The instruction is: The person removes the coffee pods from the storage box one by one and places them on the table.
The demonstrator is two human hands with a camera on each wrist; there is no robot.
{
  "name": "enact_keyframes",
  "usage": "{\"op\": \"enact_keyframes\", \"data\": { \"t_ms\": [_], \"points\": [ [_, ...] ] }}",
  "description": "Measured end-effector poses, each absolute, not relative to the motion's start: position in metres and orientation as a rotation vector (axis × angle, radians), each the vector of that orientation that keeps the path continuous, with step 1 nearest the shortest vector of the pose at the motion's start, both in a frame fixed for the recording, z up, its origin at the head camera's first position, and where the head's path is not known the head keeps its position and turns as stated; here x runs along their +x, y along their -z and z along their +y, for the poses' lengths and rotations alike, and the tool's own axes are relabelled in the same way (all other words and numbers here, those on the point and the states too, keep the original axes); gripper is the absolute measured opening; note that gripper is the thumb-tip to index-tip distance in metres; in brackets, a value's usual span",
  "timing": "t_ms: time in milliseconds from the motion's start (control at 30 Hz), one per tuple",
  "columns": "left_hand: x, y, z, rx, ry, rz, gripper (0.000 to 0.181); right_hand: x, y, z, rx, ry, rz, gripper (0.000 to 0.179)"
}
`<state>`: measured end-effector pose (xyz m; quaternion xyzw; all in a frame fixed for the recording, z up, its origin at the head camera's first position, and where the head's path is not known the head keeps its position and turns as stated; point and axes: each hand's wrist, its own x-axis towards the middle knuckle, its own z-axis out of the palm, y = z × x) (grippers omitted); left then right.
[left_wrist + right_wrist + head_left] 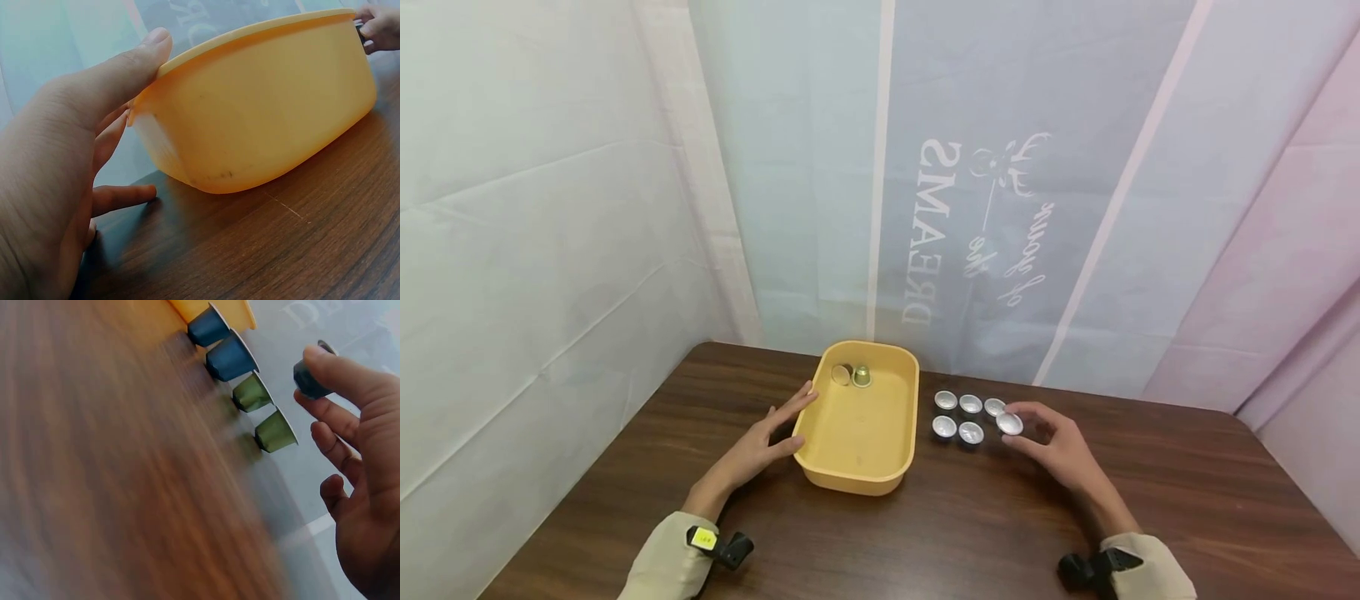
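My right hand [1063, 446] pinches a coffee capsule [1010, 424] between thumb and fingertips, its silver lid facing up. In the right wrist view this held capsule [309, 381] is dark blue and hangs above the table, apart from the others. Beside it stand several capsules lid up, among them a blue capsule [231, 356] and a green capsule [275, 431]. My left hand [756, 450] rests at the left side of a yellow plastic tub [857, 482], fingers spread, with the thumb on its rim in the left wrist view. Its fingers are mostly straight.
Inside the tub at the far end lie two capsules, a gold-green one [862, 377] and one with its pale lid showing [841, 374]. The dark wooden table [940, 533] ends at a fabric backdrop [820, 167] with white lettering. More fabric hangs along both sides.
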<state>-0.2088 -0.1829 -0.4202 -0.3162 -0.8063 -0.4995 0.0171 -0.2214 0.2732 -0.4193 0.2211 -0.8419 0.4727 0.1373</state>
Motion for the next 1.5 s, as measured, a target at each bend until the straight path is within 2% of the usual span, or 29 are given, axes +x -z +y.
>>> {"op": "enact_keyframes", "data": {
  "t_ms": [300, 633, 1500],
  "points": [
    [-0.207, 0.421, -0.184, -0.978, 1.561, -2.498, 0.061, -0.233, 0.455, 0.278, 0.612, -1.398, -2.472, 0.037],
    [-0.208, 0.42, -0.183, -0.986, 1.564, -2.505, 0.06, -0.231, 0.46, 0.28, 0.485, -1.281, -2.544, 0.037],
    [-0.205, 0.418, -0.183, -1.004, 1.568, -2.467, 0.06, -0.228, 0.46, 0.278, 0.5, -1.087, -2.628, 0.038]
  ]
}}
